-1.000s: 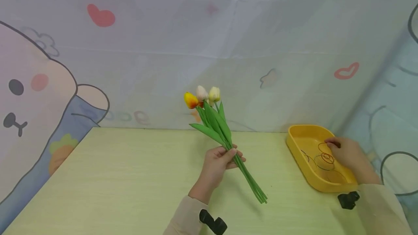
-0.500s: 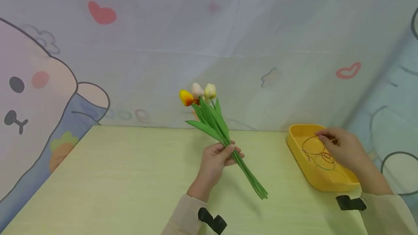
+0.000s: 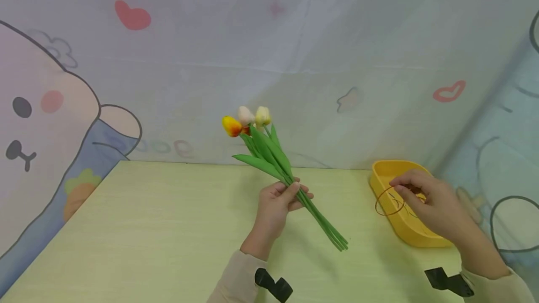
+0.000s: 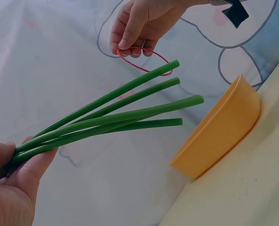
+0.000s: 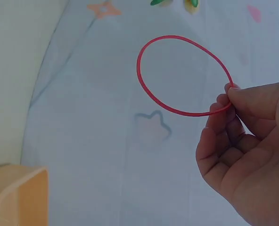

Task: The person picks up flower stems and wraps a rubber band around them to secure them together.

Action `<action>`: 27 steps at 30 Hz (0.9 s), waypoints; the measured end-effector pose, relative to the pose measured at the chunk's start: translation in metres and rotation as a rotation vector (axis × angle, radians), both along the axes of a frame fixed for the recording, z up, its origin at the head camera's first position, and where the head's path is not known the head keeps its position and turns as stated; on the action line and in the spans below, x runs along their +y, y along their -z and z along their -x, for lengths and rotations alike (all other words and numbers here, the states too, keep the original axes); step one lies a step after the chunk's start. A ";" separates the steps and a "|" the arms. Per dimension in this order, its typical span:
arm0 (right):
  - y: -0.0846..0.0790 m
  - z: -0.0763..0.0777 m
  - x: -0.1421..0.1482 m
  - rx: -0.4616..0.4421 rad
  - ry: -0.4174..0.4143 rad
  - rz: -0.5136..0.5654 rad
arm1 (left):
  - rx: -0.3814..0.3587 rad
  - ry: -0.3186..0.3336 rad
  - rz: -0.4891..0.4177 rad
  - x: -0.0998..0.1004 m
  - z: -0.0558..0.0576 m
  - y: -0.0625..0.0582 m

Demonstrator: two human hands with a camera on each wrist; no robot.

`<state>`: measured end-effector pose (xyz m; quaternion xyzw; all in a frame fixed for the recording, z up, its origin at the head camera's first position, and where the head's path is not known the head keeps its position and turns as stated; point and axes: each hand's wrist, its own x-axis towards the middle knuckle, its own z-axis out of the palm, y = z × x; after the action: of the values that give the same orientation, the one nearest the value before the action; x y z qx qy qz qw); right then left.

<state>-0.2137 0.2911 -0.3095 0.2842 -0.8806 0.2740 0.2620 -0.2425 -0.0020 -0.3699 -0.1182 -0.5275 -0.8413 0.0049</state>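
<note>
My left hand (image 3: pixel 273 205) grips a small bunch of artificial tulips (image 3: pixel 269 153) by the stems, thumb across them. Yellow-orange, pale pink and cream heads point up and left, with another orange head partly hidden. In the left wrist view several green stem ends (image 4: pixel 130 108) stick out past the fingers. My right hand (image 3: pixel 438 205) pinches a red rubber band (image 5: pixel 144 84) between thumb and fingertips, and the loop hangs open. In the head view this hand is over the left side of the yellow tray (image 3: pixel 389 214), apart from the stems.
The yellow tray stands at the table's back right and holds several more rubber bands, partly hidden by my right hand. Behind the pale table (image 3: pixel 147 228) hangs a printed cloth (image 3: pixel 252 36) with hearts and a cartoon animal.
My right hand has lifted the red rubber band out of the tray and moved it left, toward the tulips. My left hand with the tulips has shifted slightly left and up.
</note>
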 end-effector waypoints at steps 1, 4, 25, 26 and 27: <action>0.000 -0.001 -0.002 0.014 -0.026 0.012 | 0.000 -0.004 -0.003 0.000 0.000 -0.001; 0.001 -0.006 -0.008 0.033 -0.073 0.025 | 0.006 -0.014 -0.013 0.000 -0.001 -0.002; 0.003 -0.036 -0.044 0.016 -0.283 0.038 | -0.034 -0.123 -0.066 -0.001 -0.002 -0.008; 0.004 -0.037 -0.045 0.017 -0.296 0.044 | -0.033 -0.124 -0.068 -0.002 -0.002 -0.008; 0.004 -0.037 -0.046 0.016 -0.305 0.050 | -0.030 -0.125 -0.072 -0.002 -0.002 -0.008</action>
<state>-0.1764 0.2448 -0.3139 0.4103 -0.8180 0.3301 0.2315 -0.2404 -0.0036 -0.3621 -0.0722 -0.5034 -0.8593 0.0538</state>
